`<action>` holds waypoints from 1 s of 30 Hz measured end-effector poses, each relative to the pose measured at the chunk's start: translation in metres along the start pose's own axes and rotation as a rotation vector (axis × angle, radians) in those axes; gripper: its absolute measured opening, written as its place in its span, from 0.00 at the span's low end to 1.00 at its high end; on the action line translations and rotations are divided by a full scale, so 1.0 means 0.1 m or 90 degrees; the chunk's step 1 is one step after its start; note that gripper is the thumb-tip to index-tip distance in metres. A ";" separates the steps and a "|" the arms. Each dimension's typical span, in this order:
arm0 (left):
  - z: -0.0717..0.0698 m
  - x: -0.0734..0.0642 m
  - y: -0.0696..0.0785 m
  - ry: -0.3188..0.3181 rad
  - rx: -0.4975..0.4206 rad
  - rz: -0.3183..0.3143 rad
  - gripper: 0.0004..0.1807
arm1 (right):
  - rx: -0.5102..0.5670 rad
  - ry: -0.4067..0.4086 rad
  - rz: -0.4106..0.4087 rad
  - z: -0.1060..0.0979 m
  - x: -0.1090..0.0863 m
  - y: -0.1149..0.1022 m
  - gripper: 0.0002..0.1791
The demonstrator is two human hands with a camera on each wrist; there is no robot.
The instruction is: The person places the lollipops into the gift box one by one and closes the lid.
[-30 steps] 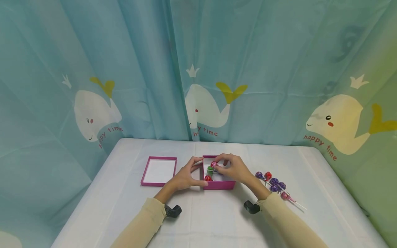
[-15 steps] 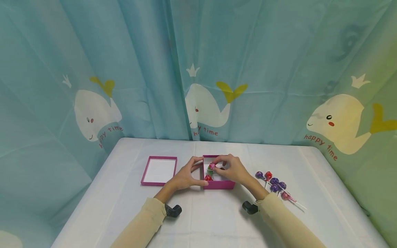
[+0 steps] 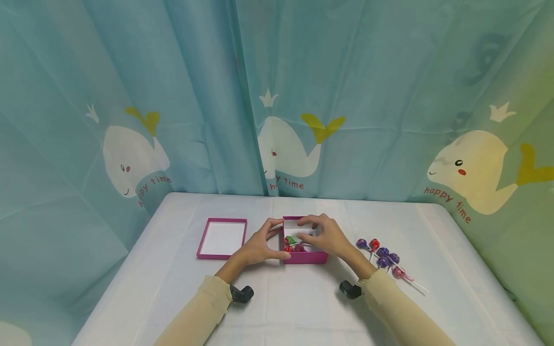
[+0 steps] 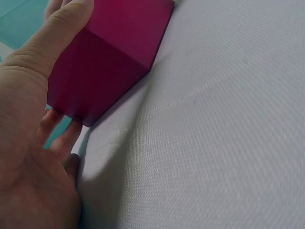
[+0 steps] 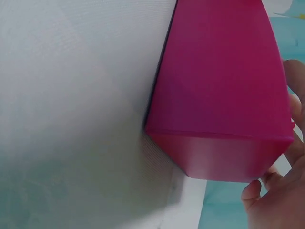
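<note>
In the head view, a magenta box (image 3: 305,258) with a white inside stands uncovered at the middle of the table. My left hand (image 3: 256,246) grips its left side, thumb at the front corner and fingers toward the back; the left wrist view shows the thumb (image 4: 57,31) on the box wall (image 4: 102,71). Inside lie a green lollipop (image 3: 289,240), a red lollipop (image 3: 288,249) and a dark pink lollipop (image 3: 299,248). Over the box's right part is my right hand (image 3: 325,236), thumb and index finger spread apart with nothing between them. It covers part of the inside.
A shallow magenta-rimmed lid (image 3: 222,239) lies inside up to the left of the box. On the right, several lollipops (image 3: 383,262), purple, red and pink, lie in a loose pile on the white-covered table (image 3: 277,307). A blue curtain (image 3: 207,96) hangs behind.
The pink lollipop that my right thumb and finger pinched has been let go and lies near the box's front. The green lollipop has shifted left and forward. My left hand stays put.
</note>
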State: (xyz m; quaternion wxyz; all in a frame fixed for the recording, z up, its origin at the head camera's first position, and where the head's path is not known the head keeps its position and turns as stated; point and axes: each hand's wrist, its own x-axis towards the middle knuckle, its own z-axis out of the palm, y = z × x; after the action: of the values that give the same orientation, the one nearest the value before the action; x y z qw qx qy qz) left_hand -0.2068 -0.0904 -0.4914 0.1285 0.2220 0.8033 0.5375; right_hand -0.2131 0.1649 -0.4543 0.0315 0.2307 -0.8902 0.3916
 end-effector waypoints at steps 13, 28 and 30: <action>0.01 -0.02 0.01 -0.001 -0.030 0.014 0.52 | -0.006 0.067 -0.077 -0.42 -0.21 0.01 0.21; -0.01 -0.01 0.04 -0.001 -0.033 0.015 0.52 | -0.080 0.047 -0.023 -1.02 -0.88 0.21 0.28; -0.01 -0.01 0.04 -0.002 -0.030 0.011 0.52 | -0.086 0.057 -0.027 -1.07 -0.97 0.27 0.27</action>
State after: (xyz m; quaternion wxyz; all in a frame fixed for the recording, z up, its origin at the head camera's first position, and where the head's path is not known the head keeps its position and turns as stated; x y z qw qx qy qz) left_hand -0.2055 -0.0906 -0.4874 0.1304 0.2268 0.7880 0.5573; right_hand -0.1515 0.2950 -0.4218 0.0952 0.2290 -0.9072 0.3397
